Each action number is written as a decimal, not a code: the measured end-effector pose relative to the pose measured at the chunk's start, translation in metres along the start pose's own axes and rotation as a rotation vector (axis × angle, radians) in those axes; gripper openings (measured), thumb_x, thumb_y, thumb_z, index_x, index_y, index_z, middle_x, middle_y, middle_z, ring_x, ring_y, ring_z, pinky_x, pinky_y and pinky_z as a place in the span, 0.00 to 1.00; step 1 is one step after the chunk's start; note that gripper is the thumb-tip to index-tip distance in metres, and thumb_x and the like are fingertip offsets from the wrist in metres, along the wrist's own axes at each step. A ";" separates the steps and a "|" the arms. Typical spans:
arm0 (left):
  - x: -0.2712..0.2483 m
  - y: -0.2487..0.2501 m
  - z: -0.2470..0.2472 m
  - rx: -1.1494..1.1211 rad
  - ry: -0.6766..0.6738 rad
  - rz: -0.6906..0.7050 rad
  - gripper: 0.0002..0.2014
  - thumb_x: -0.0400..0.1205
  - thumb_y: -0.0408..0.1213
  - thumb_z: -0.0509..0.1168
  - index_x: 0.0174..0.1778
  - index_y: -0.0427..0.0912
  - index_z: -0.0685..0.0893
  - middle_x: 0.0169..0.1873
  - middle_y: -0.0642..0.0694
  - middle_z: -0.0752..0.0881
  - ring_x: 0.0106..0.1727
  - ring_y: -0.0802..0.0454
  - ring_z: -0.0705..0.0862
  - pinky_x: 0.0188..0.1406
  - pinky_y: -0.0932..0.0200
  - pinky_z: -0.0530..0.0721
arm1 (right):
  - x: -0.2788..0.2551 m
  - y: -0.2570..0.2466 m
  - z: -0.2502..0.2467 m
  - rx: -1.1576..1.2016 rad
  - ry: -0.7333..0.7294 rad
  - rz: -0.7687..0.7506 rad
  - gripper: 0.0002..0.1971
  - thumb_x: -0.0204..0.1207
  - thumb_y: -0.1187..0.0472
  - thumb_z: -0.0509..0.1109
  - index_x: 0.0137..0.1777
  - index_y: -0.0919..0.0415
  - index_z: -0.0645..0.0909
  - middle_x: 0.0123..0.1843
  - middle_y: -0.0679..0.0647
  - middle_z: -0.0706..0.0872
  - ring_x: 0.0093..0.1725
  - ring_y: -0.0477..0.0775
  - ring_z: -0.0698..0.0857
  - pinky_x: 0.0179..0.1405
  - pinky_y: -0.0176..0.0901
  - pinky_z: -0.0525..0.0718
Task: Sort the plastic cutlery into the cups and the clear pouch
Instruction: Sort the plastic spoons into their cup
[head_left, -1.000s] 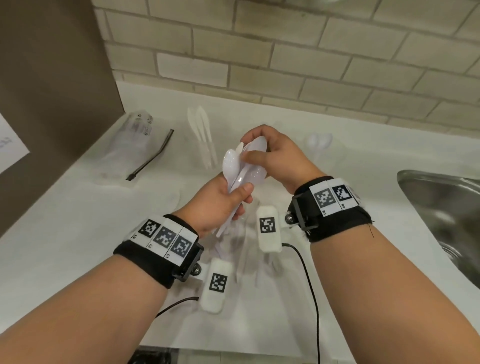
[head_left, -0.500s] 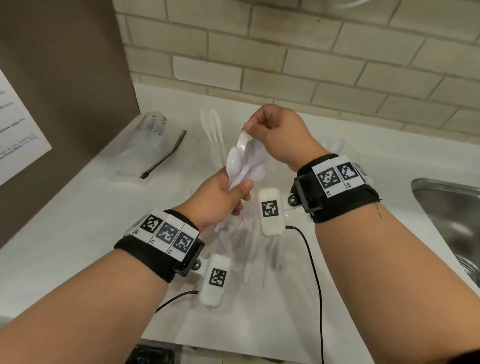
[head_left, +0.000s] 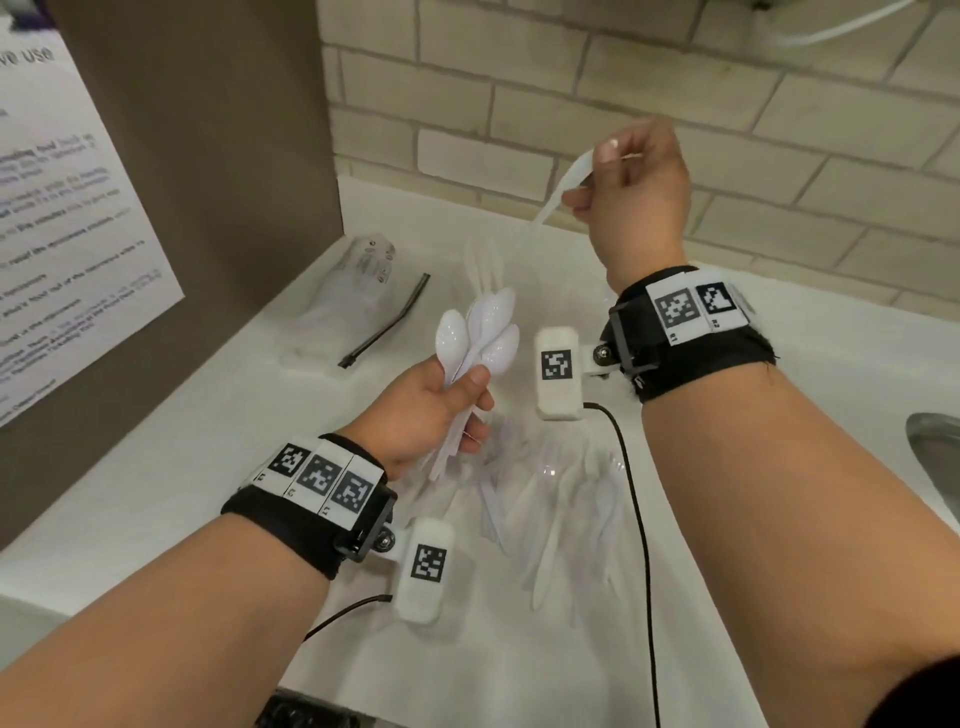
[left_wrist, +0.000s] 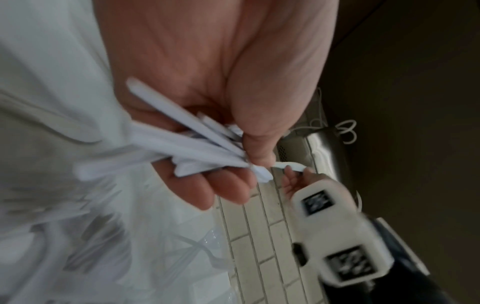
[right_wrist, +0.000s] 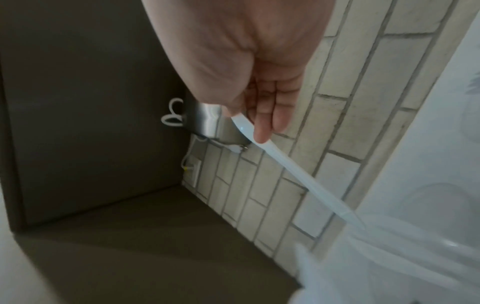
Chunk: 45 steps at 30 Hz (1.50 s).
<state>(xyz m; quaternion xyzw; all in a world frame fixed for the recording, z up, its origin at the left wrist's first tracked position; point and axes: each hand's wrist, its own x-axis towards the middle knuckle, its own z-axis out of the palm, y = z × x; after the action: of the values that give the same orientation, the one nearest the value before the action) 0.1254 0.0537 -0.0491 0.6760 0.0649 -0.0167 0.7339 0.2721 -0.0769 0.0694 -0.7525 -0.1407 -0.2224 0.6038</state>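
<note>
1. Right hand (head_left: 631, 189) is lifted high in front of the brick wall (head_left: 779, 130) and pinches one white plastic piece (head_left: 563, 189) by its upper end; the handle hangs down and toward the left. I cannot tell if it is a spoon or another kind, because my fingers hide the head.
2. Left hand (head_left: 431, 405) holds a bundle of spoons (head_left: 480, 332) by the handles, with the bowls fanned upward. The grip is tight, with the thumb across the handles.
3. The clear pouch (head_left: 345, 304) lies at the back left of the counter (head_left: 156, 457), with a black zip strip beside it. Clear cups (head_left: 483, 270) stand behind the bundle and are hard to see. More cutlery (head_left: 550, 514) lies loose in a pile near me.
4. To do this step well, I think I should first look at the head of the single piece, then bring it low over the correct cup and release it handle-first, not throw it.
5. I should keep the left bundle squeezed and level, because the smooth handles can slide out from below.
</note>
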 end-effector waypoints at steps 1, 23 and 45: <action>0.000 0.000 -0.002 -0.024 0.008 -0.006 0.09 0.86 0.43 0.60 0.52 0.41 0.79 0.38 0.48 0.84 0.27 0.54 0.83 0.31 0.56 0.86 | 0.000 0.006 0.005 -0.031 -0.045 0.012 0.12 0.82 0.64 0.60 0.39 0.48 0.69 0.40 0.57 0.86 0.37 0.56 0.91 0.38 0.47 0.89; 0.012 0.007 0.035 -0.164 -0.191 0.024 0.23 0.76 0.53 0.63 0.55 0.36 0.80 0.31 0.48 0.79 0.26 0.55 0.74 0.27 0.62 0.76 | -0.085 0.019 -0.030 0.004 -0.639 0.470 0.34 0.72 0.25 0.56 0.50 0.59 0.78 0.32 0.54 0.80 0.22 0.50 0.73 0.20 0.38 0.65; 0.013 0.005 0.119 0.222 -0.448 -0.039 0.05 0.81 0.32 0.66 0.51 0.37 0.81 0.29 0.46 0.77 0.26 0.53 0.77 0.28 0.55 0.80 | -0.114 0.047 -0.125 0.067 -0.196 0.295 0.14 0.87 0.48 0.53 0.60 0.49 0.79 0.40 0.60 0.83 0.18 0.53 0.74 0.15 0.34 0.70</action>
<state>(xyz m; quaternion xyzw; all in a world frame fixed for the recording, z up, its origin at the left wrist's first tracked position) 0.1473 -0.0630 -0.0368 0.7305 -0.0887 -0.1874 0.6506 0.1758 -0.2025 -0.0069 -0.7626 -0.0940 -0.0521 0.6379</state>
